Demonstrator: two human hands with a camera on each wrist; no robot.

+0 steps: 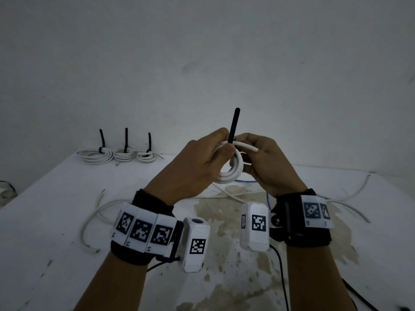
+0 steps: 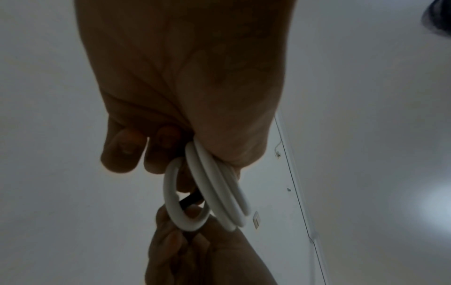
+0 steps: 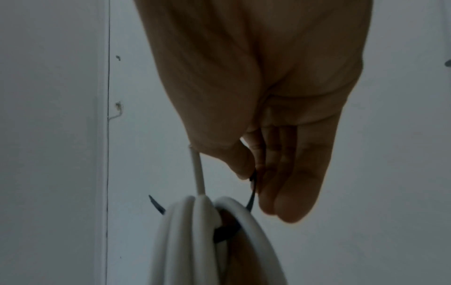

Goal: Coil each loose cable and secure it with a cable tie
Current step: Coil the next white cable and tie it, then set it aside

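**Tie going onto the fourth coil**

The white table [image 1: 56,209] against a bare wall carries three tied coils [image 1: 116,154] and loose cables [image 1: 94,212]. Above it, the left hand [image 1: 197,158] clamps the white coil [image 1: 231,173] so its loops stay together, while the right hand [image 1: 267,158] pinches the black cable tie [image 1: 233,129], probably to cinch it.

White stained table [image 1: 67,221]: three tied coils [image 1: 119,154], loose white cables [image 1: 94,218], blue cable [image 1: 247,181].
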